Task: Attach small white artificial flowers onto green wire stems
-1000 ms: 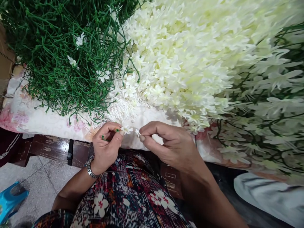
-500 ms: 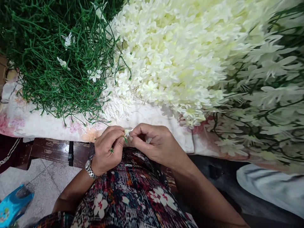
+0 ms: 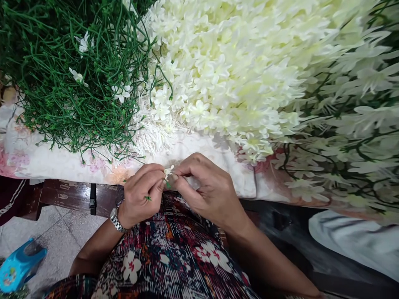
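a heap of green stems (image 3: 75, 79) lies beside piled white blossoms (image 3: 230, 66) on a floral cloth (image 3: 56, 164).

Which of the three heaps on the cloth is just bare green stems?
The green stem heap on the far left; the middle flower pile is all cream blossoms, and the right heap has blossoms on stems.
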Demonstrator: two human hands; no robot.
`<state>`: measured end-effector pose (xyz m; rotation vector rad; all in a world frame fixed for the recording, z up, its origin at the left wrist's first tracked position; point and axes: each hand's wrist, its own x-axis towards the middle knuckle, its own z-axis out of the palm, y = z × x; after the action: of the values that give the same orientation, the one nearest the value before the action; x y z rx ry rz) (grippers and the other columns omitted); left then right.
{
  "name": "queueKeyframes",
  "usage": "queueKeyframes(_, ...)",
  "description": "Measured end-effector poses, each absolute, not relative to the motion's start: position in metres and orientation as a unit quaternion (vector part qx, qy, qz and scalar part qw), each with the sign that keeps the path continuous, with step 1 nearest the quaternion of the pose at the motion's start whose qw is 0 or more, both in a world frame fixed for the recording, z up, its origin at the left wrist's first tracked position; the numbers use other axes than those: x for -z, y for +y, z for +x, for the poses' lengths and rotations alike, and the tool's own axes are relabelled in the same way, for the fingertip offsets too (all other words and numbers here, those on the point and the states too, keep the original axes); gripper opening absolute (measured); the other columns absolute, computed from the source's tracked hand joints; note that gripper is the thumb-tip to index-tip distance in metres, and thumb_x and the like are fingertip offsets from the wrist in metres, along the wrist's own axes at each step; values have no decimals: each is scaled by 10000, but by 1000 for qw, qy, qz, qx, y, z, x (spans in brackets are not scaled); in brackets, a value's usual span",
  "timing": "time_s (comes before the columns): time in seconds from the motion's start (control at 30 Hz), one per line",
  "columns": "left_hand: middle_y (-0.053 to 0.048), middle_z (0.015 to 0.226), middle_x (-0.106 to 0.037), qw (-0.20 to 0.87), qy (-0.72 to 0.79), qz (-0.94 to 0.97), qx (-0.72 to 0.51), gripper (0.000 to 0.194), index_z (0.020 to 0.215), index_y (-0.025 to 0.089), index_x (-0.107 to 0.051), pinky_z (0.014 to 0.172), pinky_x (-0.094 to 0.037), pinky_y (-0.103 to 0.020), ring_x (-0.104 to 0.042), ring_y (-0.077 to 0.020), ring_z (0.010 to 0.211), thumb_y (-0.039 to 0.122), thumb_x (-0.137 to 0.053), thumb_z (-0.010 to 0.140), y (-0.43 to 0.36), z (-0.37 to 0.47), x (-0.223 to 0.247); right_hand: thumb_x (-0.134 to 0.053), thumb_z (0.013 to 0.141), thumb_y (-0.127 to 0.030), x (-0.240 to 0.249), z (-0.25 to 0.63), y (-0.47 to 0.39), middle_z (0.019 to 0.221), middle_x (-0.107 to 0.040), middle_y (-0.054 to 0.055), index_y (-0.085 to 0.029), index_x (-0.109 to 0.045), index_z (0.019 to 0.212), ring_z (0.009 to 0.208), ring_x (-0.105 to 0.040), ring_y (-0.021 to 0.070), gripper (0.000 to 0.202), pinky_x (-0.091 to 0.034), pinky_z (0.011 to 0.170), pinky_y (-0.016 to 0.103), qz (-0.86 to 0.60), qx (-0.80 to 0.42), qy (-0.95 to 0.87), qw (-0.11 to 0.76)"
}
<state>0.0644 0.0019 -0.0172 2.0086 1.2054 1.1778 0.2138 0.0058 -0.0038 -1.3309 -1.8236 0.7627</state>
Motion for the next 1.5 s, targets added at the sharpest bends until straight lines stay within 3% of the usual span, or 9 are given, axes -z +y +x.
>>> queueKeyframes(0.2,-12,741,-556,443,472,600,-469,79,719,149,-566,560,-452,-191,-534,-77,643,70,-558,721,3,70,15,-581,669,-122,13,205,-2,825,-525,74,-159,-518,751,767,-509,151,110,-464,617,284,-532,-92,-727,424)
queueKeyframes(0.4,-2,764,-546,520,466,517,-495,56,734,161,-584,446,-387,-153,-455,-26,507,109,-564,737,0,71,19,-591,683,-106,19,205,-5,661,-564,26,-151,-492,808,630,-518,117,165,-448,555,249,-495,-38,-759,421)
queueKeyframes(0.87,-28,793,-586,450,469,578,-493,104,763,157,-596,482,-439,-178,-506,-53,543,70,-551,729,-2,70,16,-530,726,-99,10,206,-6,684,-516,28,-149,-534,820,645,-509,103,107,-462,556,223,-510,-46,-758,404)
queueKeyframes(1.07,-31,783,-591,397,466,630,-478,130,748,151,-593,605,-488,-229,-565,-103,676,34,-554,706,-1,70,13,-534,722,-107,14,206,-7,702,-533,29,-162,-521,850,667,-517,115,141,-477,585,247,-511,-52,-765,388)
queueKeyframes(1.5,-42,802,-622,347,425,695,-465,177,780,136,-597,675,-488,-246,-580,-113,753,-4,-546,685,0,69,18,-544,686,-62,18,204,-7,679,-534,9,-152,-523,794,612,-505,87,143,-447,529,215,-521,-153,-704,458)
